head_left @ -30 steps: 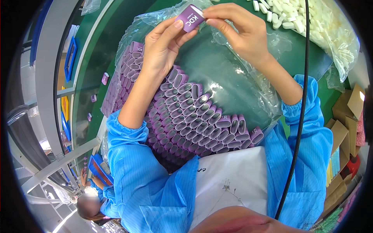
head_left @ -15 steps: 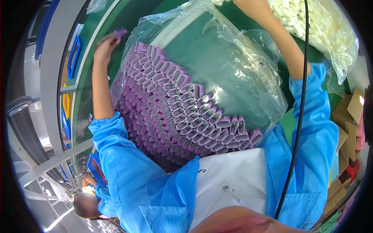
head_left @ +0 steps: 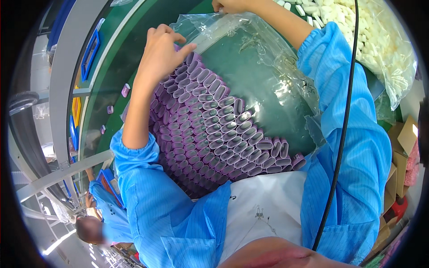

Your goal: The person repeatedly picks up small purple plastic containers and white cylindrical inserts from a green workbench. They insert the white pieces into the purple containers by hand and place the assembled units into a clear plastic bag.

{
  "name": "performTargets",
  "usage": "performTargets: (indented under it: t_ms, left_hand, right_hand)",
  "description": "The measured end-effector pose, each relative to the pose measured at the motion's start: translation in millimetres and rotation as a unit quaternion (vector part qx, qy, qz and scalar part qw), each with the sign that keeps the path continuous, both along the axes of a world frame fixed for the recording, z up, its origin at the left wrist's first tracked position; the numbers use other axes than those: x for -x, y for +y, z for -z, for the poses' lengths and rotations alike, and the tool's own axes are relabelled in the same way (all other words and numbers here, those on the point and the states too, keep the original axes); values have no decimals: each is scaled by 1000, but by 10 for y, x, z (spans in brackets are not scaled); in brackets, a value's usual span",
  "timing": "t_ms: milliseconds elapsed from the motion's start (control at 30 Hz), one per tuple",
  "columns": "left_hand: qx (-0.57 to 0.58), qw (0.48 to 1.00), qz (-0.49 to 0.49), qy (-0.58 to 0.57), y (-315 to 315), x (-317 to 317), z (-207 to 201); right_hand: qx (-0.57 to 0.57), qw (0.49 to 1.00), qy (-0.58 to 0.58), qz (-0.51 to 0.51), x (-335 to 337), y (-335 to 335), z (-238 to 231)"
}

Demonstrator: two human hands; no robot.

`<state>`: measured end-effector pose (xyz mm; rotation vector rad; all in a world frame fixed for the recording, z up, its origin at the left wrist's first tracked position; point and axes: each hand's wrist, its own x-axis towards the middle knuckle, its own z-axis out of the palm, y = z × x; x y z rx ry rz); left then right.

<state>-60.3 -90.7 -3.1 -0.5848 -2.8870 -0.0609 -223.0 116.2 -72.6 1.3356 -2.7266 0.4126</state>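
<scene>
Rows of purple oval sleeves (head_left: 214, 120) stand on end, packed tightly with their hollow ends up, in a clear plastic bag (head_left: 268, 44) in front of my body. Over their far left corner is my left hand (head_left: 161, 53), thumb and fingers apart, with a purple sleeve partly visible behind them. At the top edge my right hand (head_left: 230, 5) has its fingers pressed together, beyond the bag's far side. Something small and pale shows at those fingertips; its kind is hard to make out. Small white blocks (head_left: 348, 22) lie heaped at the far right.
Several single purple pieces (head_left: 126, 90) lie on the green belt (head_left: 117, 73) at left. Past it are blue and yellow trays (head_left: 90, 56) and a co-worker (head_left: 105, 214) in blue. A black cable (head_left: 344, 129) hangs across my right side. Cardboard boxes (head_left: 402, 156) stand at right.
My left hand came right from the belt to the sleeves; the purple piece it held has left it, and single pieces now show on the belt. My right hand moved left from the white blocks.
</scene>
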Motion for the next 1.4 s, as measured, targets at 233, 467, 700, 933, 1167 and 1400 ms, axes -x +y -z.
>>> performTargets:
  t_ms: [233, 467, 700, 933, 1167, 1400]
  left_hand:
    - [7, 973, -39, -226, -110, 342, -26]
    - [-71, 986, 0, -152, -281, 294, -23]
    - [-643, 718, 24, -264, 148, 6, 31]
    - [-696, 661, 61, -274, 288, -42, 295]
    - [-702, 671, 58, -233, 380, -91, 336]
    - [-673, 707, 61, -208, 403, -145, 350]
  right_hand:
    - [236, 947, 210, 54, -179, 122, -103]
    - [419, 892, -148, 89, -1385, 235, -618]
    - [491, 819, -282, 97, -1684, 308, -318]
    - [575, 784, -218, 87, -1644, 362, -152]
    - [578, 789, -196, 72, -1658, 384, -146]
    - [603, 756, -243, 76, -1772, 320, -283]
